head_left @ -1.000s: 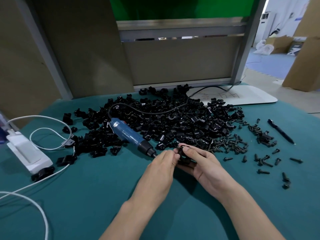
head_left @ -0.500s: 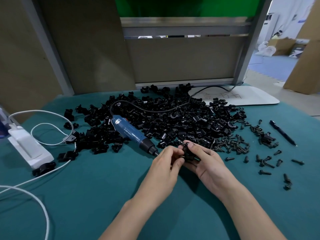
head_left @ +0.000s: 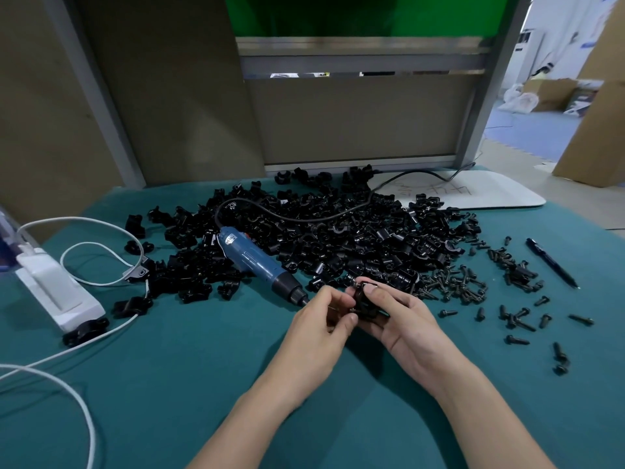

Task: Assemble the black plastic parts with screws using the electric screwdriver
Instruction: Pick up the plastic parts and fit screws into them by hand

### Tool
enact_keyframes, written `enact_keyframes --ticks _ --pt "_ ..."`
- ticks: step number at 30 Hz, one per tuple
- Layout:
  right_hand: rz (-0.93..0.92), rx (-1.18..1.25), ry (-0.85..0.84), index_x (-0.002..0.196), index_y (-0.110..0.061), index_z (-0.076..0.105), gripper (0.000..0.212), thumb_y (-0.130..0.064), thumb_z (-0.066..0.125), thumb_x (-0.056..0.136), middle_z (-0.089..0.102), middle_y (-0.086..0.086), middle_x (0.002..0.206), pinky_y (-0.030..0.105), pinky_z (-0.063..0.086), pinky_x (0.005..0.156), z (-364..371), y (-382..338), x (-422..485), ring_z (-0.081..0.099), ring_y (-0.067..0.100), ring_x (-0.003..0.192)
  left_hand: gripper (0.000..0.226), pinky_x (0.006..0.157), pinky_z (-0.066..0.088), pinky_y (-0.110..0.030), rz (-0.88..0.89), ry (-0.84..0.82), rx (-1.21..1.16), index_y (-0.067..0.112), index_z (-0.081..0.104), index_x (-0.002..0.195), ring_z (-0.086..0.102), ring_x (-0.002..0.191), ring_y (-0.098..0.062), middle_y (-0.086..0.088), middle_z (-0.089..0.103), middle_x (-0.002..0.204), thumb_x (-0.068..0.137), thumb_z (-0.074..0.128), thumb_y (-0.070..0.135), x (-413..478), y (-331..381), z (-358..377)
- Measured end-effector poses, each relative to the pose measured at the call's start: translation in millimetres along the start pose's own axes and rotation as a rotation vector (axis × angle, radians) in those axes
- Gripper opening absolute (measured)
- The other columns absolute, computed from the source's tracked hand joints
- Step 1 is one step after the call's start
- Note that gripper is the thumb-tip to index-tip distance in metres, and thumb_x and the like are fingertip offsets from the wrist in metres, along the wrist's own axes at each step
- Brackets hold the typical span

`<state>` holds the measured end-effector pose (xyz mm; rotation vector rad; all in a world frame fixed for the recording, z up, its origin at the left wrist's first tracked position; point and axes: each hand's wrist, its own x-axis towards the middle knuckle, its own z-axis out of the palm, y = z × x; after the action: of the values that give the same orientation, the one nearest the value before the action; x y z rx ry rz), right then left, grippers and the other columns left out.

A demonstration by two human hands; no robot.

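Nearest, just right of the tip of the electric screwdriver (head_left: 257, 262), a single black plastic part (head_left: 367, 304) is held above the teal table cover (head_left: 169, 384). The right hand (head_left: 400, 321) is curled round it, thumb on top and fingers beneath. The left hand (head_left: 323, 321) is curled too, with thumb and forefinger pinched against the part's left face. Whether a screw is between them cannot be told.

The screwdriver lies unheld, tip toward the hands, with its rear end resting on the pile of black parts (head_left: 355, 238) behind it. Loose screws (head_left: 453, 286) are scattered to its right. A pen (head_left: 551, 262) lies farther right, and a white board (head_left: 473, 192) lies far behind and to the right.

Risks, as judged:
- A screw started crooked by fingertip could cross-thread once driven.
- The part could shift when one hand is freed for the screwdriver.
- The tool's cord (head_left: 321, 218), draped over the pile, could drag parts off when the tool is lifted.
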<state>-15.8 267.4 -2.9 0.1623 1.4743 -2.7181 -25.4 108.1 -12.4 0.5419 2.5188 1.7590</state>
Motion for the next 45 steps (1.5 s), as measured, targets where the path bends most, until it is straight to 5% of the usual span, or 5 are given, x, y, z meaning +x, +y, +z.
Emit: enact_keyframes --ticks 8,17,25,31,45 --pt "-0.019 -0.032 -0.048 0.118 -0.001 0.073 0.037 -0.016 0.072 0.084 0.074 0.024 0.115 0.036 0.061 0.082 -1 1 -2 0.074 0.031 0.104 0.022 0.058 0.044 -0.018 -0.067 -0.001 0.062 0.030 0.064 0.087 0.057 0.058 0.002 0.013 0.064 0.066 0.098 0.058 0.048 1 -1 -3" --pt "-0.029 -0.053 -0.032 0.109 -0.011 0.079 0.030 -0.021 0.073 0.081 0.075 0.019 0.115 0.028 0.061 0.076 2 -2 -4 0.075 0.025 0.103 0.010 0.055 0.039 -0.013 -0.016 -0.035 0.064 0.029 0.063 0.091 0.051 0.056 0.001 0.020 0.066 0.075 0.095 0.064 0.038 0 -1 -6" --pt "-0.037 -0.095 -0.098 0.112 -0.011 0.078 0.032 -0.019 0.075 0.082 0.074 0.022 0.118 0.033 0.060 0.084 -1 -3 -6 0.072 0.030 0.111 0.009 0.072 0.054 -0.036 -0.071 -0.079 -0.014 0.028 0.066 0.091 0.064 0.072 -0.011 0.010 0.070 0.079 0.098 0.063 0.032 2 0 -10" --pt "-0.029 -0.130 -0.085 0.109 -0.015 0.080 0.033 -0.024 0.077 0.077 0.075 0.020 0.118 0.032 0.061 0.083 1 -2 -6 0.073 0.028 0.111 0.009 0.070 0.044 -0.011 0.049 -0.071 0.123 0.032 0.061 0.096 0.060 0.081 0.003 0.022 0.067 0.089 0.097 0.066 0.024 -1 -1 -13" --pt "-0.038 -0.196 -0.120 0.112 -0.017 0.079 0.033 -0.023 0.076 0.079 0.074 0.018 0.119 0.036 0.060 0.089 2 -2 -8 0.071 0.029 0.114 0.013 0.062 0.049 -0.025 -0.082 -0.125 0.137 0.037 0.065 0.088 0.057 0.061 0.002 0.011 0.067 0.069 0.099 0.059 0.041 2 -3 -18"
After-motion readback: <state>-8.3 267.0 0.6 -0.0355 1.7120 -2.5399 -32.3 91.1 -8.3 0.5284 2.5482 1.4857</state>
